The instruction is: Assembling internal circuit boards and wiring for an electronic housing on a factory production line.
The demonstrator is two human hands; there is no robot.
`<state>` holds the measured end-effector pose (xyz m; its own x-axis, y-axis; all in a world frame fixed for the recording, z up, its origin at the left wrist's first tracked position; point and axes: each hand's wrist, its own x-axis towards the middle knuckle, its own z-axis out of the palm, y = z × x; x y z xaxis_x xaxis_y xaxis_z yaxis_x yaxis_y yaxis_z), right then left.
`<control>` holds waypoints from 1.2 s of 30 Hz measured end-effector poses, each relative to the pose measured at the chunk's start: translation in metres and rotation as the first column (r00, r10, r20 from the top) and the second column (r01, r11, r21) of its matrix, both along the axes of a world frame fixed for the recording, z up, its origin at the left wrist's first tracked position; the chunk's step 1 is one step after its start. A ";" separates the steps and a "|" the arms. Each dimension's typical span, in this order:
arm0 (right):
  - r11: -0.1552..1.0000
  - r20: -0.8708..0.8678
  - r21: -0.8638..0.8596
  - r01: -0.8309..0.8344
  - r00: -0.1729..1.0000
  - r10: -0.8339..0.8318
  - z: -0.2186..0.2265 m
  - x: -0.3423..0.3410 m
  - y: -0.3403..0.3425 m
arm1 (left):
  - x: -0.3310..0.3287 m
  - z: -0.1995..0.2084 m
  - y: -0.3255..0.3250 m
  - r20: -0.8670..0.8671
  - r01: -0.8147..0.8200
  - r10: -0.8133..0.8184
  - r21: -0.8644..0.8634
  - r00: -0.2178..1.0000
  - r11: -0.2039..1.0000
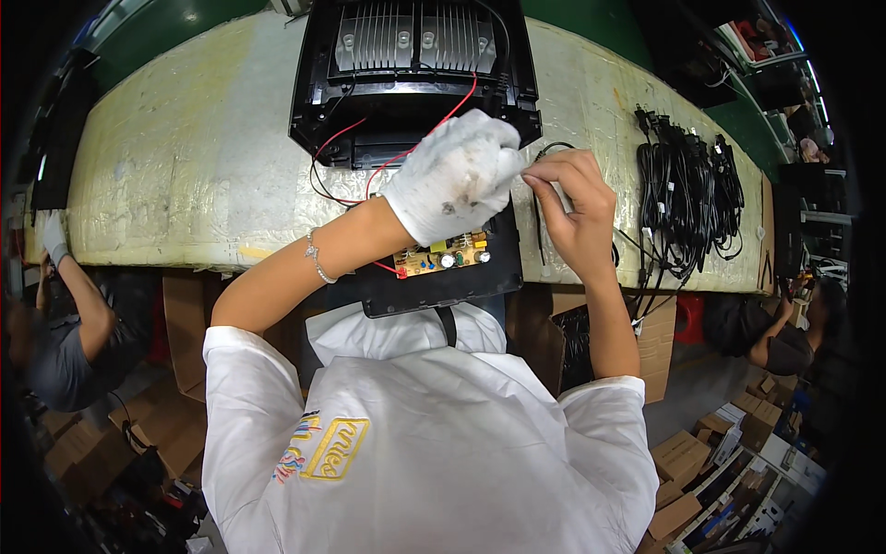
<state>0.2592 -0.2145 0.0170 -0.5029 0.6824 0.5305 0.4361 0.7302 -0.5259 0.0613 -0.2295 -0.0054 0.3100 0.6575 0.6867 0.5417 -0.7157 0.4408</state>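
Observation:
My left hand [459,177], in a smudged white glove, is curled closed above a yellowish circuit board [468,257]. My bare right hand [580,208] pinches with thumb and forefinger right beside the glove's fingers. What either hand holds is hidden or too small to make out. Below them the board rests on a black panel [434,294], partly covered by the left hand. Beyond stands a black housing [323,102] with finned metal heat sinks [374,42]. Red wires [459,103] and black ones run from it toward the board. A black cable [538,222] passes behind my right hand.
A bundle of black power cords [688,194] lies on the film-covered table [203,120] at right. Cardboard boxes [657,351] stand under its near edge. Other people work at far left [78,323] and far right [784,323].

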 end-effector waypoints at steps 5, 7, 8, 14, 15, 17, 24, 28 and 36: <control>0.986 0.009 0.008 0.167 0.986 -0.167 -0.007 0.016 0.000 | -0.010 -0.001 -0.002 -0.042 -0.174 0.173 -0.031 0.984 0.984; 0.987 0.035 -0.010 0.162 0.986 -0.161 -0.013 0.021 0.000 | -0.010 -0.004 -0.007 0.039 -0.164 0.185 -0.311 0.982 0.936; 0.987 0.062 -0.030 0.157 0.986 -0.155 -0.015 0.022 0.000 | -0.011 -0.003 -0.010 0.112 -0.118 0.218 -0.565 0.969 0.817; 0.999 0.146 0.050 0.012 0.989 -0.019 -0.002 0.004 0.007 | 0.001 -0.003 0.008 0.353 0.160 0.289 -0.835 0.890 0.527; 0.999 0.146 0.053 0.010 0.989 -0.018 0.003 0.002 0.009 | 0.003 -0.002 0.009 0.331 0.131 0.295 -0.834 0.896 0.537; 0.969 0.399 0.214 -0.126 0.916 0.031 0.011 -0.002 0.012 | 0.007 0.005 0.007 0.247 0.019 0.339 -0.831 0.908 0.556; 0.879 0.605 0.201 -0.433 0.760 0.236 0.022 0.008 0.049 | 0.003 -0.006 0.016 0.209 0.025 0.216 -0.771 0.954 0.637; 0.894 0.585 0.186 -0.407 0.777 0.232 0.012 0.013 0.046 | -0.001 0.001 0.009 0.208 0.045 0.188 -0.776 0.960 0.629; 0.934 0.555 0.324 -0.151 0.830 -0.059 0.058 0.009 0.012 | -0.075 0.007 -0.138 -0.314 0.068 -0.092 -0.085 0.945 0.994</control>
